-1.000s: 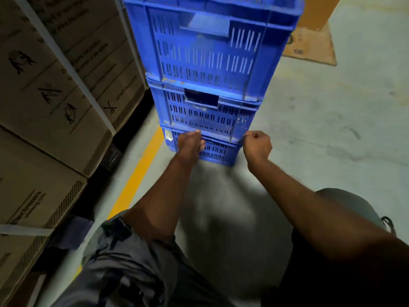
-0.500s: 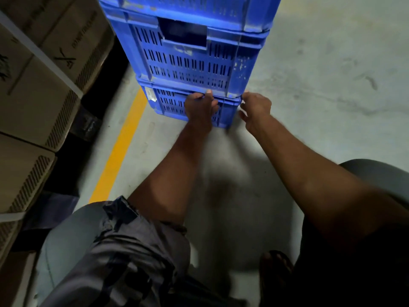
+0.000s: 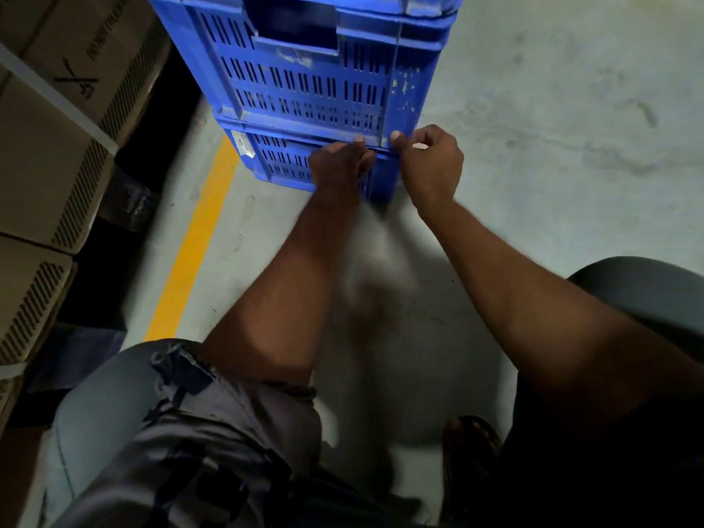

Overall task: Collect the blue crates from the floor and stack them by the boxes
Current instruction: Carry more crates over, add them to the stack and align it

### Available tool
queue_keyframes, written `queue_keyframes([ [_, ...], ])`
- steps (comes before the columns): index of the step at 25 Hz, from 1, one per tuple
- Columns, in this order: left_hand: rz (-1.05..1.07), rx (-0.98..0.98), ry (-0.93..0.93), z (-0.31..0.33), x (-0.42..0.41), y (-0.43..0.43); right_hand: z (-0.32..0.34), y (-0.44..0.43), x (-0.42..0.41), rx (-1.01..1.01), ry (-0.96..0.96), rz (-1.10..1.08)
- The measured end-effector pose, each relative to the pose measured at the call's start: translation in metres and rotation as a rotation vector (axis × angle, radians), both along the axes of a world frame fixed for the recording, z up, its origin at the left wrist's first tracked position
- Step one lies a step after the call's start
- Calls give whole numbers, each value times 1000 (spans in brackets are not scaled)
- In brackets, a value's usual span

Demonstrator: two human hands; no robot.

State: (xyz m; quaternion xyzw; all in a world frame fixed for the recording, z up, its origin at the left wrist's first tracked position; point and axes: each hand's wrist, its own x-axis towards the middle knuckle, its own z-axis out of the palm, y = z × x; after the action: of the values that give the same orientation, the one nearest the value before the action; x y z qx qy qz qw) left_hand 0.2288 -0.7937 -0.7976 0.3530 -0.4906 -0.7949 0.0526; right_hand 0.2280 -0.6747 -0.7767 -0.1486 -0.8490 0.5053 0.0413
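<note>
A stack of blue slotted crates stands on the concrete floor in front of me. The bottom crate (image 3: 282, 161) rests on the floor, a middle crate (image 3: 304, 81) sits on it, and the edge of a top crate (image 3: 381, 1) shows at the frame's upper border. My left hand (image 3: 339, 167) grips the bottom crate's upper rim near its right end, thumb on the seam. My right hand (image 3: 432, 161) curls at the crate's right corner, thumb tip against the same seam. Both fingertips are hidden behind the hands.
Strapped cardboard boxes (image 3: 49, 139) are piled along the left, close beside the crates, with a dark gap under them. A yellow floor line (image 3: 198, 238) runs from the stack toward my knees. Bare concrete floor (image 3: 571, 127) lies to the right. My sandalled foot (image 3: 472, 443) is below.
The view has dropped lower and closer to the stack. Both hands stay at the bottom crate's rim, and the left hand has shifted right, nearer the right hand at the corner.
</note>
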Motion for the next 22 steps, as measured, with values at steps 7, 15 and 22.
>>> queue_keyframes([
  [7, -8, -8, -108, 8, -4, -6, -5, -7, -1, 243, 137, 43],
  [15, -65, -141, -72, 1, 0, -5, -6, -1, -10, 169, 48, 9],
  [22, 276, -254, -38, -12, 1, -43, -10, -1, -16, 74, 45, 9],
])
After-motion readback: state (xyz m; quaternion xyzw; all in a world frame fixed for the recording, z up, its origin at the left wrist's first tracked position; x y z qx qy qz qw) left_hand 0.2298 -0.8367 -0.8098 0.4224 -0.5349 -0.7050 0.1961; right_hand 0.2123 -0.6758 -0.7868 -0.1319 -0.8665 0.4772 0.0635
